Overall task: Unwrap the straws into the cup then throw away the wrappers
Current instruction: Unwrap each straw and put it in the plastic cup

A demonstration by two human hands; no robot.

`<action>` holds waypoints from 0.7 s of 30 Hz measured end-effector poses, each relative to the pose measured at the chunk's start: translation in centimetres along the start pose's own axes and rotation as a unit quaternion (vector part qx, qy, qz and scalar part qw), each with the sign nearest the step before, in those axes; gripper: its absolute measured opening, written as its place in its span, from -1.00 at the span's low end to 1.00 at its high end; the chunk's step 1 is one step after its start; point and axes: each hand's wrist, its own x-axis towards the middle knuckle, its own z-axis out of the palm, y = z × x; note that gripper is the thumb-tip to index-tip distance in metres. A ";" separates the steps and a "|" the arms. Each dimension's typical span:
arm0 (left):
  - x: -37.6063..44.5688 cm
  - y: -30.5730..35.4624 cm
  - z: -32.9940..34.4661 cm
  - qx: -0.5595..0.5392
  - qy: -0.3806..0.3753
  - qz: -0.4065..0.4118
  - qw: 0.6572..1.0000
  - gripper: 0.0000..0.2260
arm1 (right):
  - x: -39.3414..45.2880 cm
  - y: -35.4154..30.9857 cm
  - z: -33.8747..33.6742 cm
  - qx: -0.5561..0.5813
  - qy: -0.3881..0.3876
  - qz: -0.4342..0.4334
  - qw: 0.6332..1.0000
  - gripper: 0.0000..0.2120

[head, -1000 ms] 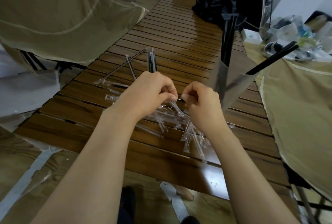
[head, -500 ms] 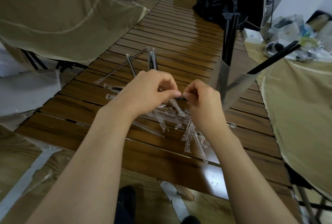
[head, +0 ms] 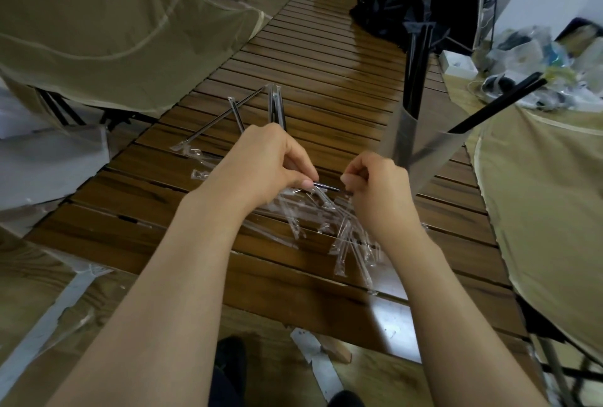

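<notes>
Slatted wooden table [head: 326, 86] held a pile of empty clear wrappers [head: 346, 233] near its front edge. Left hand [head: 261, 165] and right hand [head: 378, 191] each pinched an end of one black straw [head: 326, 187] above the pile. Clear cup [head: 421, 152] with black straws stood right; wrapped straws [head: 275, 106] lay farther back.

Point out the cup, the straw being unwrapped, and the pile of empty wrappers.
cup [head: 421, 148]: head view, on its clear wall.
straw [head: 326, 187]: head view, on the dark stretch between the hands.
pile of empty wrappers [head: 346, 236]: head view, on its middle.
</notes>
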 end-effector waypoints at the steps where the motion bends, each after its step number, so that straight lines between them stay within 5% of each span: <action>1: -0.1 -0.1 -0.1 0.001 -0.002 0.000 1.000 -0.89 | 0.0 0.1 -0.1 0.009 -0.005 0.006 1.000 -0.93; 7: -0.1 -0.4 0.1 0.021 -0.002 -0.005 1.000 -0.88 | -0.4 -1.3 -0.7 0.061 -0.089 -0.081 0.991 -0.74; 12: -0.2 -0.6 0.2 0.012 -0.003 -0.018 1.000 -0.90 | -0.9 -1.7 -0.1 -0.053 -0.034 -0.138 0.988 -0.81; 16: -0.2 -0.5 0.2 -0.012 -0.011 -0.017 1.000 -0.93 | -0.6 -1.3 -0.1 -0.012 0.050 -0.180 0.982 -0.98; 21: -0.1 -0.5 0.4 -0.040 -0.031 -0.020 0.999 -0.91 | -1.0 -1.3 0.0 -0.005 0.075 -0.165 0.983 -0.89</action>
